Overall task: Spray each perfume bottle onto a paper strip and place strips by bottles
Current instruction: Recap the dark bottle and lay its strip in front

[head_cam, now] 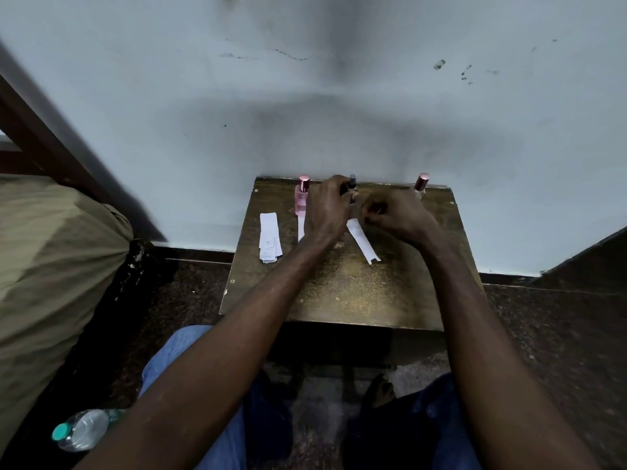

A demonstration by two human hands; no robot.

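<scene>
A person seated at a small scuffed brown wooden desk [339, 290] against a pale wall works on the middle of three perfume bottles. The likely hazard is aim. The slim dark perfume bottle with a grey top [352, 185] sits tight between both hands, so a nozzle turned off-line would probably mist fingers or desk instead of the long white paper strip [363, 245]. A sideways nudge could also topple the tall pink glass bottle with a rose-gold cap [304, 195], which stands just beside the left hand.

The left grip [325, 212] is clenched round the dark bottle near the desk's back edge. The right grip [395, 215] has its fingers curled at the strip's upper end, but whether it pinches the paper or only touches it cannot be told.

A narrow white strip [300, 228] lies before the pink bottle. The clear bottle with a dark red cap [421, 184] has no strip visible beside it. A stack of spare white paper strips [269, 239] waits at the left.
</scene>
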